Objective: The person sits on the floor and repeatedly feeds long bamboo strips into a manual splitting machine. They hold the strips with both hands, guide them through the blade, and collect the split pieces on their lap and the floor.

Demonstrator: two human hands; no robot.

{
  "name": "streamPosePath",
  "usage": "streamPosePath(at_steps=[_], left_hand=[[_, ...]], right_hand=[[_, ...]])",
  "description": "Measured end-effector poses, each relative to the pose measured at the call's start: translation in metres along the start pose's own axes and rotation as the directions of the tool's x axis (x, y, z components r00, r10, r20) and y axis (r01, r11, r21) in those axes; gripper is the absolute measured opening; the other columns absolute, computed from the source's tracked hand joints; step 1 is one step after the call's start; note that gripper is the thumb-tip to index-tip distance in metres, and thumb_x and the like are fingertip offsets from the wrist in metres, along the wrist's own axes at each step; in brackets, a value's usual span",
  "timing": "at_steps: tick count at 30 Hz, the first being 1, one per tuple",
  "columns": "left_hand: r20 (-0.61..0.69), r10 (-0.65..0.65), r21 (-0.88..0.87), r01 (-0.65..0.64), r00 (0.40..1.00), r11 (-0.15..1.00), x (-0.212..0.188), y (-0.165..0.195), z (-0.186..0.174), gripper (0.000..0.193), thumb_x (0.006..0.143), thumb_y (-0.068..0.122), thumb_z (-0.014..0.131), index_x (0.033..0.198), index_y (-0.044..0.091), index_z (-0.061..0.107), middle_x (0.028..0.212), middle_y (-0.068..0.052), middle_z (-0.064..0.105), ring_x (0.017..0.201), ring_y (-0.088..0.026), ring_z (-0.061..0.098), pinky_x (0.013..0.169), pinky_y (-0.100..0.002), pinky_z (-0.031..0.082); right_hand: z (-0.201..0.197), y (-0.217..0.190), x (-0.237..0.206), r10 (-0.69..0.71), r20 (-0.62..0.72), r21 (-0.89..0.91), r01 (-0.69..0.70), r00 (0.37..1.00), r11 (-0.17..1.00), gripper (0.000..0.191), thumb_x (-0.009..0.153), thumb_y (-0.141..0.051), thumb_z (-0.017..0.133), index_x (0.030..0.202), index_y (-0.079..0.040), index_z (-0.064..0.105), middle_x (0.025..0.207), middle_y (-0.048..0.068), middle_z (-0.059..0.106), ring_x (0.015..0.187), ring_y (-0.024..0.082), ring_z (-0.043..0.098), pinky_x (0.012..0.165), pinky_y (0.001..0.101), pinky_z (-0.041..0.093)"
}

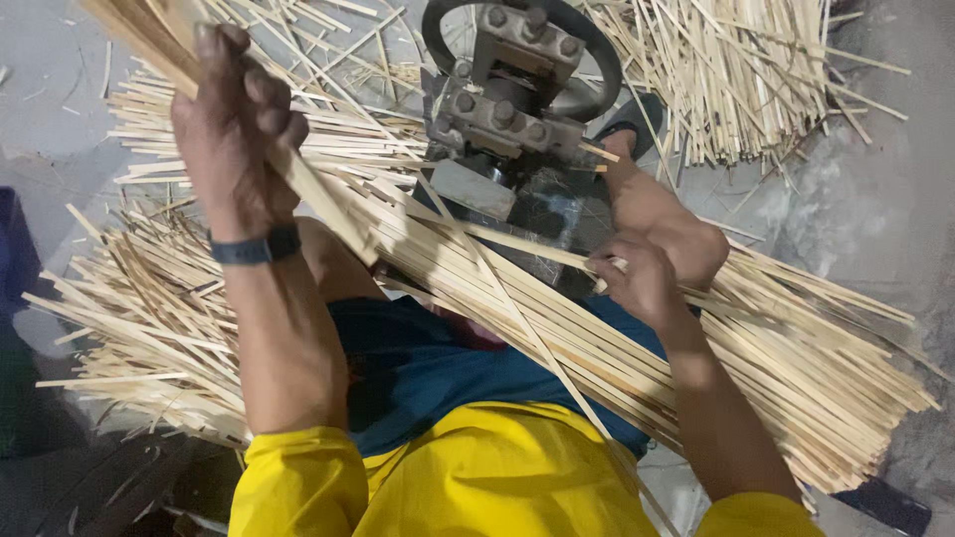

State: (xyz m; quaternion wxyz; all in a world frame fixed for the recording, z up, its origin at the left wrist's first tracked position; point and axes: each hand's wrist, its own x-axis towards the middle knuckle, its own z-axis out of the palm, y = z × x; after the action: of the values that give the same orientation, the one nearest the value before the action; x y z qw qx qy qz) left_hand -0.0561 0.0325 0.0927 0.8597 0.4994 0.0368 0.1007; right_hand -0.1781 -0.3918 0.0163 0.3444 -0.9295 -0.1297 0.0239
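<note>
My left hand [234, 129] is raised at the upper left, closed around a bundle of thin pale bamboo strips [139, 30] that slants up past the frame's top. A dark band sits on that wrist. My right hand [637, 278] rests on a long sheaf of strips [796, 358] lying across my lap, and pinches one single strip [537, 249] that runs toward the metal splitting machine [512, 109]. The machine has bolts and a dark ring handle and stands just beyond my knees.
Loose heaps of strips lie on the grey floor at the left [149, 318] and at the upper right [736, 80]. My foot in a dark sandal [632, 124] rests beside the machine. A dark blue object [15, 249] sits at the left edge.
</note>
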Motion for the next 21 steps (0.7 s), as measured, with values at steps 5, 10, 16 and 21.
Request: streamPosePath(at_steps=[5, 10, 16, 21], left_hand=[[-0.06, -0.055, -0.145, 0.045, 0.997, 0.988, 0.027, -0.045, -0.013, 0.028, 0.11, 0.031, 0.068, 0.116, 0.004, 0.063, 0.081, -0.003, 0.064, 0.062, -0.012, 0.053, 0.046, -0.024, 0.044], [-0.174, -0.159, -0.031, 0.156, 0.972, 0.987, 0.035, -0.073, -0.016, 0.032, 0.102, 0.036, 0.072, 0.108, 0.004, 0.067, 0.066, 0.001, 0.058, 0.05, -0.008, 0.049, 0.042, -0.024, 0.042], [-0.151, -0.234, -0.072, 0.225, 0.961, 0.972, 0.033, -0.086, -0.005, 0.032, 0.097, 0.036, 0.076, 0.107, 0.006, 0.071, 0.066, 0.002, 0.058, 0.049, -0.006, 0.047, 0.041, -0.02, 0.036], [-0.19, -0.279, -0.091, 0.266, 0.941, 0.96, 0.035, -0.094, -0.001, 0.034, 0.099, 0.035, 0.078, 0.092, 0.006, 0.062, 0.066, 0.0, 0.058, 0.05, -0.007, 0.047, 0.041, -0.021, 0.035]], right_hand=[[-0.02, 0.037, -0.01, -0.116, -0.094, 0.017, 0.118, 0.989, 0.993, 0.013, 0.096, -0.016, 0.076, 0.1, -0.003, 0.074, 0.097, 0.01, 0.072, 0.086, 0.019, 0.074, 0.074, 0.0297, 0.064], [-0.093, 0.055, -0.021, -0.141, -0.189, -0.347, 0.068, 0.972, 0.935, 0.007, 0.099, -0.012, 0.081, 0.092, -0.009, 0.081, 0.079, 0.009, 0.074, 0.071, 0.019, 0.071, 0.063, 0.0305, 0.056], [-0.092, 0.055, -0.009, 0.024, -0.372, -0.396, -0.182, 0.928, 0.9, 0.015, 0.096, -0.02, 0.088, 0.091, -0.008, 0.08, 0.082, 0.008, 0.072, 0.073, 0.024, 0.069, 0.071, 0.0355, 0.053], [-0.099, 0.043, -0.005, 0.029, -0.365, -0.374, -0.175, 0.931, 0.911, 0.019, 0.1, -0.023, 0.087, 0.091, -0.008, 0.08, 0.08, 0.009, 0.07, 0.07, 0.023, 0.067, 0.065, 0.0319, 0.052]])
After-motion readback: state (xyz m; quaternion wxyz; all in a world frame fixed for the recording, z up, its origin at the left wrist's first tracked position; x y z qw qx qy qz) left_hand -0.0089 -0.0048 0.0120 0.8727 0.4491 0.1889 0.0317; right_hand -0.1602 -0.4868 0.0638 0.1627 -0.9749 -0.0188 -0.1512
